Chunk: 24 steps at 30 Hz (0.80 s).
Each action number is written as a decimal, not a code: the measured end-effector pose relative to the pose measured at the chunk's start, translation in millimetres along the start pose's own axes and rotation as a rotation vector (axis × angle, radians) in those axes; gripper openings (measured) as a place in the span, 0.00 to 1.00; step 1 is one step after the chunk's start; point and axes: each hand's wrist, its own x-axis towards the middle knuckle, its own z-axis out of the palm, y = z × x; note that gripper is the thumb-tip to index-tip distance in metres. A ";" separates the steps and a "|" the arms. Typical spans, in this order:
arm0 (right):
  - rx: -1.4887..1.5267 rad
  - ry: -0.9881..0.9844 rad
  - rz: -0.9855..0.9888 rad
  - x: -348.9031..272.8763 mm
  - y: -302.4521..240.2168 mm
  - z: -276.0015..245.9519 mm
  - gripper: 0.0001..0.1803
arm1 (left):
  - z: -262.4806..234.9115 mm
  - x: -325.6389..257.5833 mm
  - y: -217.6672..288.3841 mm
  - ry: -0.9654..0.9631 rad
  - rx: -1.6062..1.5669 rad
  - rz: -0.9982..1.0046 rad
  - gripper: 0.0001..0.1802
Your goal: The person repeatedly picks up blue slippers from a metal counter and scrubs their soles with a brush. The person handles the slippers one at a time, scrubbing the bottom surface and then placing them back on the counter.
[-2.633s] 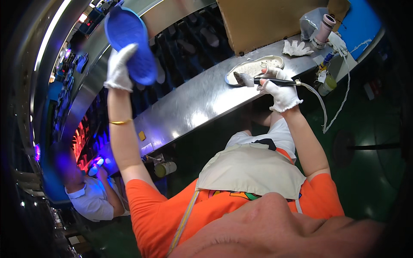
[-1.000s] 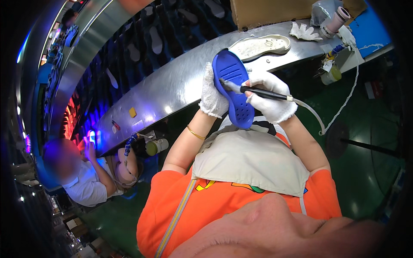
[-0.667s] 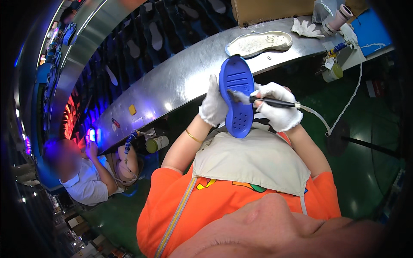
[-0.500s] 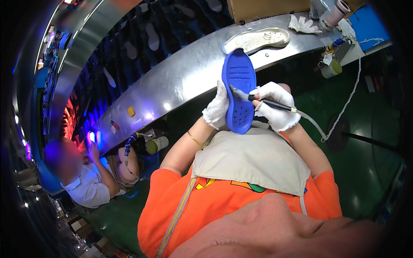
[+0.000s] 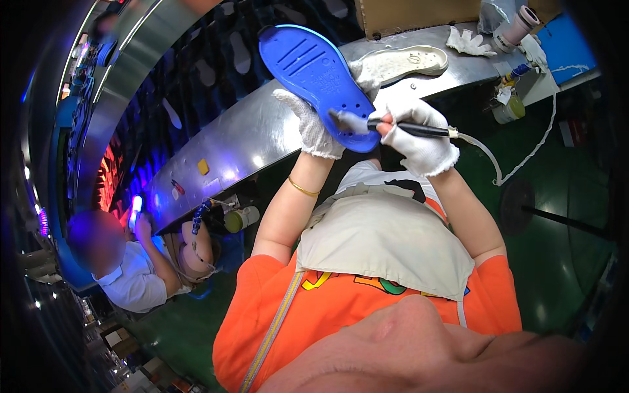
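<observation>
Left hand (image 5: 313,128), gloved, is raised before the chest and clasped on the edge of a blue sole (image 5: 314,72), which is held tilted above the metal bench (image 5: 229,144). Right hand (image 5: 419,134), gloved, is closed around a black pen tool (image 5: 409,129) with a white cord (image 5: 498,167); its tip is set against the sole's lower end, between both hands. A white sole (image 5: 400,62) is laid on the bench just behind.

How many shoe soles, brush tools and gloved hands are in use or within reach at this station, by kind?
Blue sole, held: 1
White sole on the metal counter: 1
Brush tool: 1
Gloved hands, left hand and right hand: 2
Total: 5
</observation>
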 end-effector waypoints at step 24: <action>-0.049 -0.278 0.332 19.6 -16.6 -17.3 0.04 | -4.1 28.6 48.3 -0.053 0.737 -0.322 0.57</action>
